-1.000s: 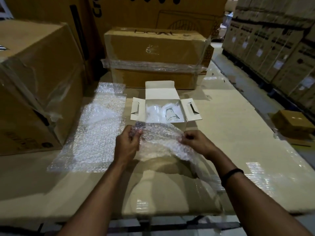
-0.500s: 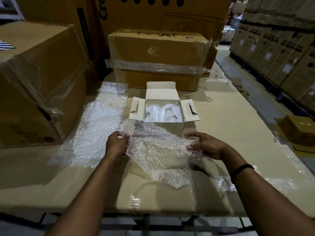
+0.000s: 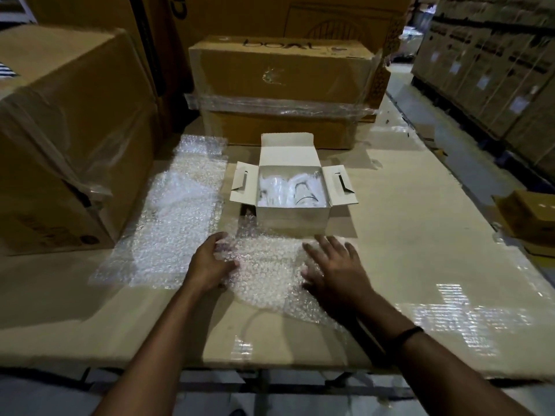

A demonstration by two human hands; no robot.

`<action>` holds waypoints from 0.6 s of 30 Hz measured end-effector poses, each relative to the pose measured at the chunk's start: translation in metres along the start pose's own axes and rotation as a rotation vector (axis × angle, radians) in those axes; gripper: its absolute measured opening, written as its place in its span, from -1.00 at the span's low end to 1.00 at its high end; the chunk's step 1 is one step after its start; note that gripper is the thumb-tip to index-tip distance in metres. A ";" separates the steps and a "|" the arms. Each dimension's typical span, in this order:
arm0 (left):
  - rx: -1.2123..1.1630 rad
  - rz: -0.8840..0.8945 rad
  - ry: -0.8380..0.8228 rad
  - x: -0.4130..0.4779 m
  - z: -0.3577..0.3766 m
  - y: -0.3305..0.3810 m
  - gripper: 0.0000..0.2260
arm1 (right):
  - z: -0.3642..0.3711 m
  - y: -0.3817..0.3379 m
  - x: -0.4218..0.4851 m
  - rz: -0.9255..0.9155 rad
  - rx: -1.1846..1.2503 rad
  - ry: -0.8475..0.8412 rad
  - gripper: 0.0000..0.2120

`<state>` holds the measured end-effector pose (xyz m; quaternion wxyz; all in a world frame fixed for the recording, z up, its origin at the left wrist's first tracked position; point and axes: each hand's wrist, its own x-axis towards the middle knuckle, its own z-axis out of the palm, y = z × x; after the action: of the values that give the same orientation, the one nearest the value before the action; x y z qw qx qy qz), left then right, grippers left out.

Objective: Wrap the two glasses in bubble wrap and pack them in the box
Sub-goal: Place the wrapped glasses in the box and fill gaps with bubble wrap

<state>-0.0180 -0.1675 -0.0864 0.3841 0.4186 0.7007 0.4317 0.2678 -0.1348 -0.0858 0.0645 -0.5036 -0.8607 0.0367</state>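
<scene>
A small white box (image 3: pixel 292 219) stands open in the middle of the cardboard-covered table, its flaps spread. Inside it lie two clear glasses (image 3: pixel 292 190) on white paper. In front of the box a sheet of bubble wrap (image 3: pixel 267 271) lies flat on the table. My left hand (image 3: pixel 211 265) rests on the sheet's left edge with fingers loosely bent. My right hand (image 3: pixel 332 268) presses flat on its right part, fingers spread.
A second, longer bubble wrap sheet (image 3: pixel 177 217) lies to the left. A big taped carton (image 3: pixel 60 139) stands at the left, another carton (image 3: pixel 285 91) behind the white box. A small brown box (image 3: pixel 531 217) sits at the right edge. Stacked cartons line the right aisle.
The bubble wrap sheet was held up and crumpled in both hands; it now lies spread flat on the table, with my hands lowered and opened on it.
</scene>
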 end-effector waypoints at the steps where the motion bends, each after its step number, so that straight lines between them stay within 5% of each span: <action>1: -0.009 0.021 -0.010 0.000 0.000 -0.003 -0.40 | 0.009 -0.002 -0.004 -0.001 -0.017 -0.053 -0.32; 6: -0.104 0.124 -0.043 -0.007 0.004 0.002 -0.29 | 0.014 -0.006 -0.003 0.028 -0.025 -0.064 -0.25; 9: -0.188 0.148 -0.037 -0.017 0.009 0.009 -0.30 | 0.014 -0.013 -0.001 0.012 0.026 -0.171 -0.40; 11: -0.207 0.171 -0.037 -0.022 0.012 0.012 -0.32 | 0.009 -0.014 0.007 -0.010 0.039 -0.093 -0.53; 14: -0.098 0.259 -0.048 -0.027 0.019 0.010 -0.32 | -0.019 -0.025 0.032 0.207 0.424 0.102 -0.63; 18: 0.032 0.323 -0.079 -0.035 0.029 0.010 -0.28 | -0.051 -0.052 0.071 0.413 0.874 0.076 -0.36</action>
<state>0.0233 -0.1888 -0.0812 0.3300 0.5484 0.6156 0.4598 0.1965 -0.0987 -0.0239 0.2928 -0.5908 -0.6438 0.3882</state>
